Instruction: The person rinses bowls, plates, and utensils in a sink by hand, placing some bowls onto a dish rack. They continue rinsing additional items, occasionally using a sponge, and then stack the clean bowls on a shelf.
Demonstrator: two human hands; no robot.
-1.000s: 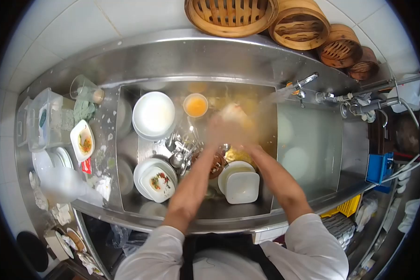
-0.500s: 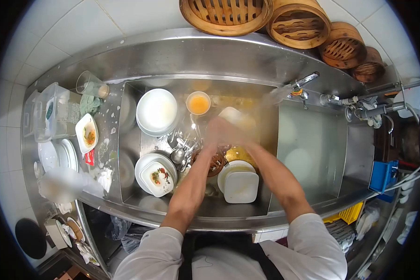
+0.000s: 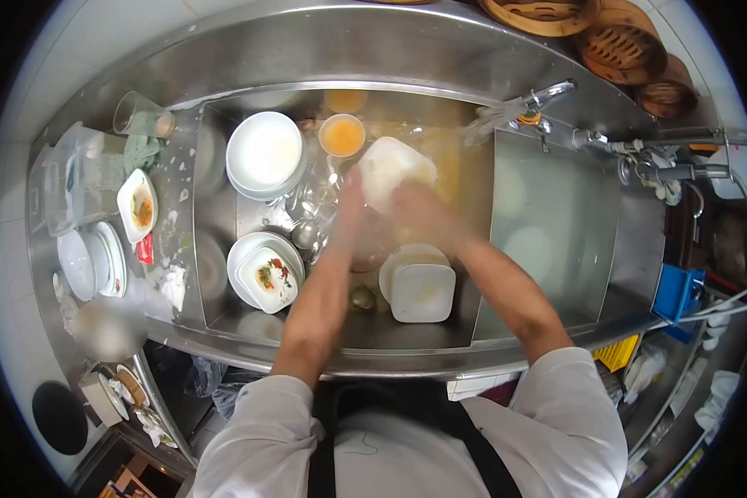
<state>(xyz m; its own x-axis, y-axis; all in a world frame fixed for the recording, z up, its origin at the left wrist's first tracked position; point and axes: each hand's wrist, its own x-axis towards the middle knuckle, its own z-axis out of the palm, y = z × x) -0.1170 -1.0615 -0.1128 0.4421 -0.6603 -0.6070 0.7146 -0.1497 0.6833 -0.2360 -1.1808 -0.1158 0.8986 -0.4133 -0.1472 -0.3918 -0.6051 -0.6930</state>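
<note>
A white square dish (image 3: 397, 163) is in the middle of the steel sink, between and just beyond my hands. My left hand (image 3: 353, 195) is at its left edge, smeared by motion. Over its lower right part lies my right hand (image 3: 419, 207), also blurred, so its fingers cannot be made out. Beyond them stands a cup of orange liquid (image 3: 342, 135). Spoons and other cutlery (image 3: 305, 232) lie to the left of my left forearm. Nearer my body, a square white plate (image 3: 423, 293) rests on a round one.
White bowls (image 3: 265, 151) are stacked at the sink's left, with a food-soiled dish (image 3: 269, 280) nearer. Water runs from the faucet (image 3: 548, 93) at the right. A water-filled basin (image 3: 548, 224) adjoins. Bamboo steamers (image 3: 622, 46) stand behind. A plastic container (image 3: 83, 178) is at far left.
The view has shifted, so the sink sits higher in the picture. The white square dish shows more fully, and my hands have moved apart, the left to its left edge.
</note>
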